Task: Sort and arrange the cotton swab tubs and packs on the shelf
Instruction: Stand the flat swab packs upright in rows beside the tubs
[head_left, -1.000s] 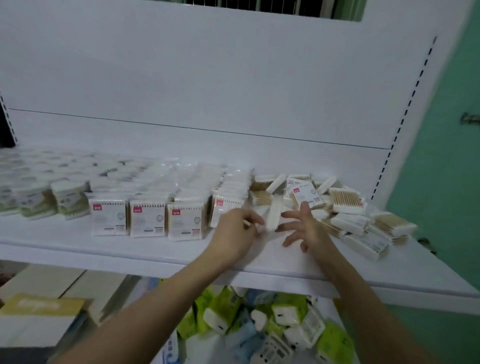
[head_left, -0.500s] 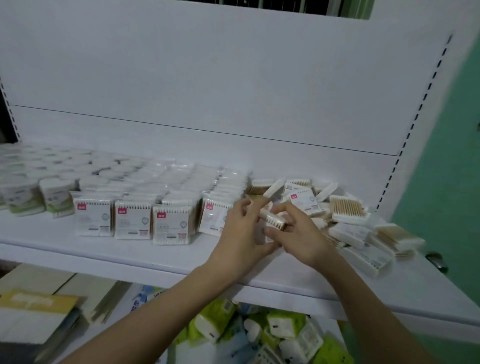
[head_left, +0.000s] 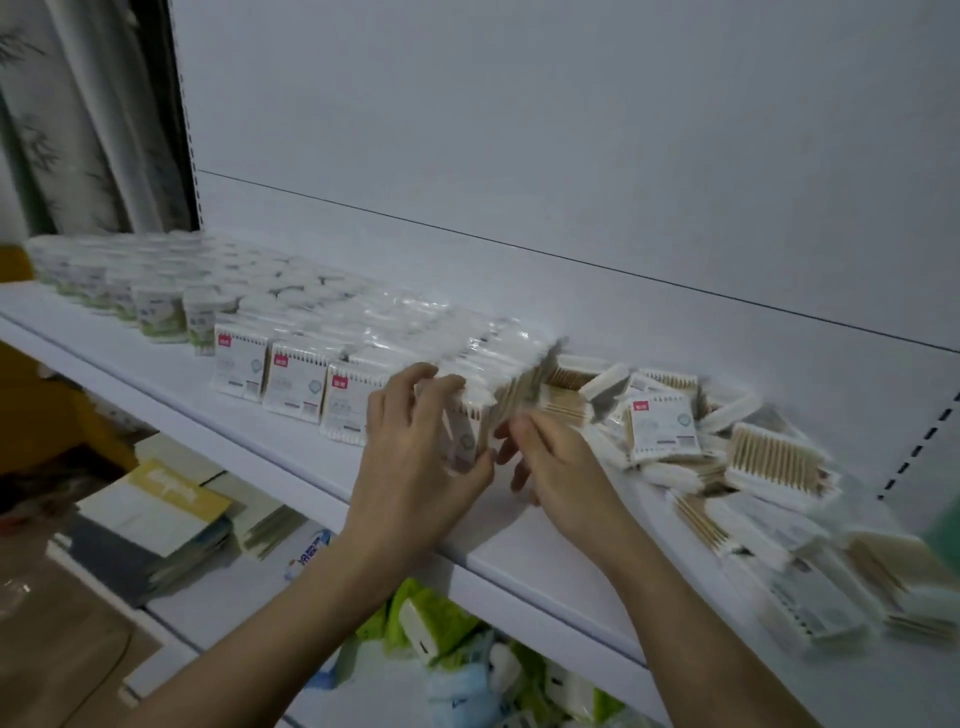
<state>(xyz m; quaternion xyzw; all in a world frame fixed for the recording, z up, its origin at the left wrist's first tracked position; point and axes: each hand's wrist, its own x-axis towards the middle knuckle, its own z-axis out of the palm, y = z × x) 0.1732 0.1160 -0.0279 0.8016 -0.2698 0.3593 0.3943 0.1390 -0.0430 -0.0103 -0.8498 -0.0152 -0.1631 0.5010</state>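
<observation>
Round cotton swab tubs (head_left: 161, 312) stand in rows at the left end of the white shelf (head_left: 519, 551). To their right, upright cotton swab packs (head_left: 296, 384) form several neat rows. My left hand (head_left: 415, 447) grips the front pack (head_left: 464, 439) of the rightmost row, fingers curled over its top and thumb under it. My right hand (head_left: 556, 467) touches that pack's right side with its fingertips. A loose pile of swab packs (head_left: 660, 426) lies jumbled to the right of my hands and runs on to the shelf's right end.
Below the shelf lie green and blue tissue packs (head_left: 431, 623) and stacked booklets (head_left: 156, 519). A patterned curtain (head_left: 93, 130) hangs at the far left. The white back panel (head_left: 519, 156) rises behind the rows.
Both hands held a pack between them half a second ago; that pack now stands at the front of the rightmost row. My view has swung left and closer.
</observation>
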